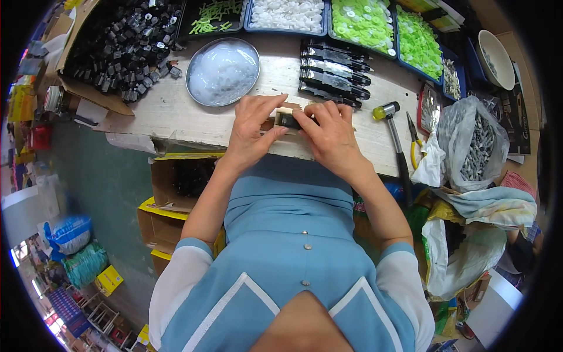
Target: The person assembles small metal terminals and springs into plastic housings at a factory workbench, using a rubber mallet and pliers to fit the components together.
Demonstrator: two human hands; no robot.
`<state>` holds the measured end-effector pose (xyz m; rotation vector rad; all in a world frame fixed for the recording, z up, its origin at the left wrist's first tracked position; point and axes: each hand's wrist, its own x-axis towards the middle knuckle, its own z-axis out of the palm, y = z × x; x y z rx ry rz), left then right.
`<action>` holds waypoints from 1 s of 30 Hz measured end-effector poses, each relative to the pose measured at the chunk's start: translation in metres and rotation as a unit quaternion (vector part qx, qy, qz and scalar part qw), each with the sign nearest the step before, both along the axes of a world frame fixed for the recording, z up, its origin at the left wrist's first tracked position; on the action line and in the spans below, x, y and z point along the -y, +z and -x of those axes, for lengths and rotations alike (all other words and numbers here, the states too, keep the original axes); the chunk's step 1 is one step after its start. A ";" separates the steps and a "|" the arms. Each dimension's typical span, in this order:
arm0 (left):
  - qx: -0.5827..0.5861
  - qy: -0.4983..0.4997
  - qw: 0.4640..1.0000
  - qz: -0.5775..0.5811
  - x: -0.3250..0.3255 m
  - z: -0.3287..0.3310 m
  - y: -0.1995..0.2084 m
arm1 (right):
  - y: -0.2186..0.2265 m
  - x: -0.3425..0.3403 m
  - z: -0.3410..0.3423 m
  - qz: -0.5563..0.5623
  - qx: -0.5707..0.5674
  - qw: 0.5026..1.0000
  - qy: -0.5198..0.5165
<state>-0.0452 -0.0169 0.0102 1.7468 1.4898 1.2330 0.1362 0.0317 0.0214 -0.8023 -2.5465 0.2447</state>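
At the front edge of the bench, my right hand point(331, 132) has its fingers curled over a small dark block-shaped part point(290, 121), pressing on it. The part sits by a small light wooden piece point(284, 110), and what lies under my fingers is hidden. To its left, my left hand point(251, 129) has thumb and forefinger apart, their tips near the part. Beyond my left hand stands a round metal dish point(223, 97) with a translucent whitish gel point(221, 64). Several long black parts with shiny faces point(334, 70) lie in a row beyond my right hand.
A carton point(99, 101) of dark small blocks point(132, 53) stands far left. Trays of green pieces point(363, 26) and white pieces point(287, 14) line the back. At right lie a hammer point(396, 138), yellow-handled pliers point(415, 149) and a plastic bag point(454, 123) of metal parts.
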 end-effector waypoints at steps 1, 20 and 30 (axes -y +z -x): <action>-0.022 -0.010 1.000 -0.019 -0.002 0.001 -0.002 | -0.001 0.000 0.002 0.003 0.007 1.000 0.001; -0.276 -0.162 0.943 -0.087 -0.016 -0.006 0.005 | -0.029 0.001 -0.128 -0.048 0.097 0.929 -0.354; -0.381 -0.198 0.899 -0.083 -0.020 -0.011 0.016 | 0.028 0.030 -0.085 0.080 -0.097 0.970 -0.207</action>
